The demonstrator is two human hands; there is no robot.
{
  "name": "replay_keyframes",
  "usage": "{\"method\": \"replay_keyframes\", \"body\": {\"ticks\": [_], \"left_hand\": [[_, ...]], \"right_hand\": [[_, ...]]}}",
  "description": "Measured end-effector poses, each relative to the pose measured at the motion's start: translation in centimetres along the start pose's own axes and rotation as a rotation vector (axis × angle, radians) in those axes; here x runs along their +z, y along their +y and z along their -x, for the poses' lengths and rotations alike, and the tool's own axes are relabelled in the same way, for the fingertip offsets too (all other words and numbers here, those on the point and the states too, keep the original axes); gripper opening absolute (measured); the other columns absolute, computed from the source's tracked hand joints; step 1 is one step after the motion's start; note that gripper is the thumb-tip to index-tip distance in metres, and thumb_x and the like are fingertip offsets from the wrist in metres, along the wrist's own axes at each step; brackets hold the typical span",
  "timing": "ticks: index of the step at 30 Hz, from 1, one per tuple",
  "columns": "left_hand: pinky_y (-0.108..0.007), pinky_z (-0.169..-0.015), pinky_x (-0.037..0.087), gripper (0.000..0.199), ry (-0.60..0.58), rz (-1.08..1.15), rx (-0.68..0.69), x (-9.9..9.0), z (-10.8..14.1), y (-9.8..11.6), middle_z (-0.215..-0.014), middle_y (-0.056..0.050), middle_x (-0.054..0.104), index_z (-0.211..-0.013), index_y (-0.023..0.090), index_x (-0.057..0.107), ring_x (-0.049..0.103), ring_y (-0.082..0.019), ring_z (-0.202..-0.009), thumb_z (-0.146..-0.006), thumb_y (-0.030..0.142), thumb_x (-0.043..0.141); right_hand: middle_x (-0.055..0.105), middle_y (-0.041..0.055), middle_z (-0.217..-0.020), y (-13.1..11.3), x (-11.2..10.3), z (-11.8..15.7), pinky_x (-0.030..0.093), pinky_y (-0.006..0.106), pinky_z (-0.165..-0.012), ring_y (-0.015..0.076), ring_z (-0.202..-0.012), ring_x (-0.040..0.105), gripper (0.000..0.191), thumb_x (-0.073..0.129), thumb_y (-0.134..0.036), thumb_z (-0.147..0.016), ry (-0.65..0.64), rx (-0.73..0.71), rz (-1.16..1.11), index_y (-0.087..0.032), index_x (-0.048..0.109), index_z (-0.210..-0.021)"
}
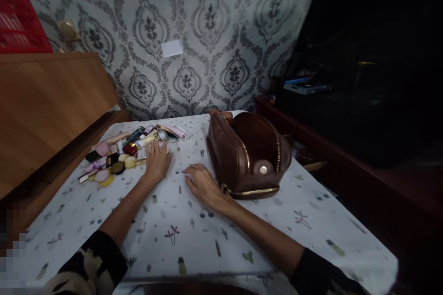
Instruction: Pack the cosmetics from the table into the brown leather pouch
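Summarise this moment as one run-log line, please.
left hand: at edge of cosmetics pile | right hand: beside brown bag, nothing visibly held | bag: upright, top unzipped

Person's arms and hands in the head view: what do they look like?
The left hand and right hand are ungloved, the forearms bare. The left black fabric sleeve has large cream shapes; the right black fabric sleeve shows faint paler patches.
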State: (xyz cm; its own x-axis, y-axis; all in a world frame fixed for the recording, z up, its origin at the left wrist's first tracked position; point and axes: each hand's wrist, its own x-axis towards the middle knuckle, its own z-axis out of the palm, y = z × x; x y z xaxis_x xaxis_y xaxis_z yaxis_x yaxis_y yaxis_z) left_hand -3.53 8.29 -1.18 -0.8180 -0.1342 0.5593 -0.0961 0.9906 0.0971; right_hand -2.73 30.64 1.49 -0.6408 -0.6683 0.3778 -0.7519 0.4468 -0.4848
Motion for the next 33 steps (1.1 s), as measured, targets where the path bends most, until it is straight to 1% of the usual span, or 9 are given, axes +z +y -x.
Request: {"method": "replay_keyframes", "body": {"ticks": [4, 8, 14, 16, 19, 25, 27, 29, 33], "left_hand": [[-0.069, -0.115, 0.021, 0.055, 0.015, -0.006, -0.059, 0.7, 0.6, -0.7, -0.144, -0.029, 0.05, -0.139, 0.009, 0.049, 0.04, -0.043, -0.141, -0.098, 0.045, 0.042], [-0.062, -0.115, 0.024, 0.056, 0.009, 0.012, -0.06, 0.0, 0.3, -1.0, -0.133, -0.026, 0.059, -0.137, 0.009, 0.051, 0.05, -0.04, -0.131, -0.098, 0.048, 0.042], [-0.049, -0.101, 0.042, 0.041, 0.041, 0.049, -0.221, -1.7, -0.5, -1.6, -0.118, -0.016, 0.067, -0.126, 0.015, 0.056, 0.059, -0.032, -0.115, -0.101, 0.041, 0.036], [-0.046, -0.097, 0.044, 0.038, 0.04, 0.045, -0.246, -1.9, -0.7, -1.9, -0.116, -0.014, 0.068, -0.124, 0.016, 0.056, 0.06, -0.03, -0.113, -0.102, 0.038, 0.033], [-0.046, -0.097, 0.045, 0.038, 0.029, 0.026, -0.269, -1.9, -1.6, -2.5, -0.121, -0.015, 0.065, -0.125, 0.016, 0.054, 0.058, -0.031, -0.115, -0.101, 0.039, 0.034], [-0.046, -0.107, 0.04, 0.05, -0.078, 0.018, -0.239, -0.6, -5.6, -3.5, -0.139, -0.022, 0.055, -0.137, 0.008, 0.044, 0.05, -0.033, -0.129, -0.097, 0.039, 0.039], [-0.047, -0.105, 0.042, 0.051, -0.134, 0.015, -0.244, 0.1, -6.9, -3.9, -0.134, -0.024, 0.058, -0.134, 0.006, 0.046, 0.053, -0.035, -0.126, -0.096, 0.039, 0.038], [-0.047, -0.098, 0.046, 0.047, -0.203, 0.004, -0.241, 0.5, -7.9, -4.3, -0.123, -0.023, 0.063, -0.124, 0.008, 0.054, 0.058, -0.036, -0.117, -0.093, 0.041, 0.04], [-0.044, -0.089, 0.049, 0.049, -0.301, -0.048, -0.244, 0.7, -9.2, -5.5, -0.113, -0.022, 0.065, -0.107, 0.011, 0.06, 0.061, -0.038, -0.109, -0.084, 0.052, 0.051]], "right_hand": [[0.073, 0.0099, -0.107, 0.0, 2.2, -2.0, 0.049, 0.034, -0.094, 0.0212, -0.103, 0.066, 0.028, 0.056, -0.009, -0.088, -0.026, 0.13, -0.167, -0.014, 0.071, -0.111], [0.074, 0.0092, -0.102, 0.2, 3.8, -3.1, 0.05, 0.032, -0.09, 0.0209, -0.098, 0.066, 0.025, 0.055, -0.009, -0.087, 0.04, 0.172, -0.249, -0.013, 0.072, -0.104], [0.075, 0.0069, -0.097, 1.4, 4.2, -2.8, 0.05, 0.03, -0.082, 0.0195, -0.091, 0.066, 0.023, 0.053, -0.011, -0.087, 0.096, 0.157, -0.404, -0.016, 0.073, -0.099], [0.075, 0.0065, -0.096, 1.6, 4.2, -2.6, 0.05, 0.031, -0.082, 0.0192, -0.088, 0.065, 0.024, 0.054, -0.012, -0.086, 0.103, 0.144, -0.433, -0.017, 0.073, -0.098], [0.074, 0.0062, -0.095, 1.7, 4.2, -2.5, 0.05, 0.032, -0.082, 0.0191, -0.086, 0.065, 0.024, 0.053, -0.013, -0.086, 0.108, 0.135, -0.442, -0.018, 0.074, -0.097], [0.074, 0.0067, -0.096, 1.1, 4.3, -2.4, 0.051, 0.031, -0.083, 0.0194, -0.089, 0.065, 0.024, 0.055, -0.008, -0.084, 0.114, 0.162, -0.405, -0.018, 0.073, -0.097], [0.074, 0.0074, -0.098, 0.9, 4.3, -2.4, 0.051, 0.032, -0.087, 0.0201, -0.093, 0.065, 0.024, 0.057, -0.007, -0.084, 0.107, 0.169, -0.385, -0.017, 0.074, -0.098], [0.075, 0.0081, -0.1, 0.8, 4.2, -2.5, 0.05, 0.033, -0.09, 0.0208, -0.097, 0.066, 0.025, 0.058, -0.006, -0.083, 0.094, 0.172, -0.362, -0.016, 0.074, -0.099], [0.075, 0.0078, -0.099, 0.8, 4.2, -2.7, 0.049, 0.032, -0.093, 0.0206, -0.099, 0.066, 0.024, 0.058, -0.007, -0.084, 0.084, 0.167, -0.331, -0.016, 0.074, -0.099]]}}
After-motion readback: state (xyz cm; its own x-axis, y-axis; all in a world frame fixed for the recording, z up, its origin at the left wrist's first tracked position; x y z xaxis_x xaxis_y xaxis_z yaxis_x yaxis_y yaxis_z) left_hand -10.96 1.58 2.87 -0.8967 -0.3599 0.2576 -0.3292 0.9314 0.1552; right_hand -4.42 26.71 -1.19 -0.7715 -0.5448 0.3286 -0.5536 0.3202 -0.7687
